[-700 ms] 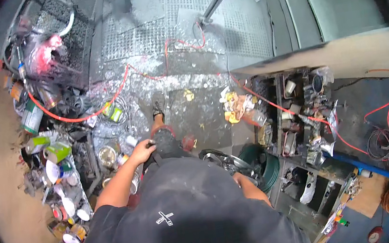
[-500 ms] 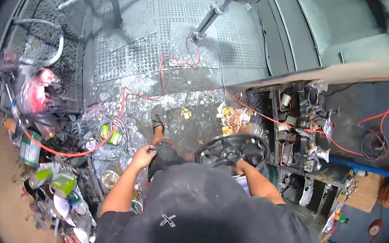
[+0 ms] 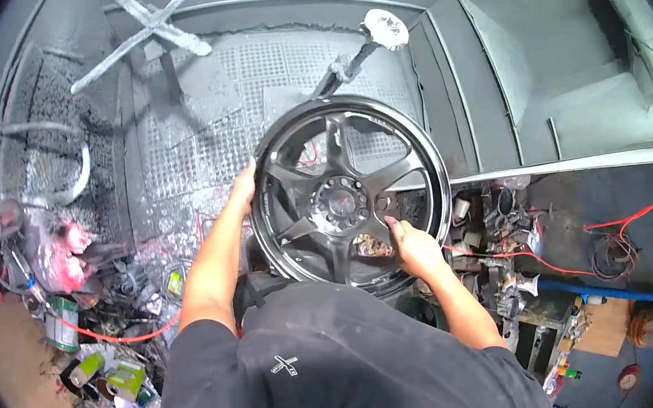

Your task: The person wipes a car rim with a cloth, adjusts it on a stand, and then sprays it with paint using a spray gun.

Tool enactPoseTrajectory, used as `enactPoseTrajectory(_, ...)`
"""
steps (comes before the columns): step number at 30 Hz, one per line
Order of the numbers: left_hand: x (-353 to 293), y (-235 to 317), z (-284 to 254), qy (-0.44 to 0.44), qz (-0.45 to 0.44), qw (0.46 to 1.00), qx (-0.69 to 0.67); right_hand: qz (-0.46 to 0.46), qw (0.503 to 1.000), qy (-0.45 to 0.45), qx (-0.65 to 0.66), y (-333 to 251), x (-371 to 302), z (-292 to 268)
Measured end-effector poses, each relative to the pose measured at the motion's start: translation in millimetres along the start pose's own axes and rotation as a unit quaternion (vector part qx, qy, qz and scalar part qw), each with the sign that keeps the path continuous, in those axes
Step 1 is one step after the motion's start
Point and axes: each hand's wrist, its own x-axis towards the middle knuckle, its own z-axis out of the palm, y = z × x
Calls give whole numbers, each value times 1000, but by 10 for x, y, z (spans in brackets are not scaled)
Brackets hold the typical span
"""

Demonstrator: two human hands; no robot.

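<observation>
A dark, glossy multi-spoke wheel rim is held up in front of my body with no tyre on it. My left hand grips its outer edge on the left, and those fingers are mostly hidden behind the edge. Through an opening between the spokes at the lower right, my right hand takes hold of the rim near a spoke. Beyond the rim stands a post with a round, pale top, its lower part covered by the rim.
A cross-shaped stand is at the far left. Cans and paint-stained clutter crowd the left side, where a red hose runs. A cluttered shelf rack is on the right. Grey walls enclose the far area.
The wheel rim has come up from low on my right to the middle in front of me. My left hand has moved forward onto its edge, joining my right hand.
</observation>
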Motion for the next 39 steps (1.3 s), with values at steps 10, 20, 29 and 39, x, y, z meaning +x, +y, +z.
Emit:
enactPoseTrajectory(10,-322,1810,1321,81,430,892,117,18,953,255,164,1201,1148,-242)
enactPoseTrajectory(20,336,3722,3171,166,524,772,319,102,910,308,258,3078,3167,-1469)
enactPoseTrajectory(29,1351,4222,3260,188,322,745,553,147,956,160,199,3502,3906,-1915)
enactPoseTrajectory(39,1094,3887,3102,133,362,775,501,124,968,112,189,3568,4026,-1931)
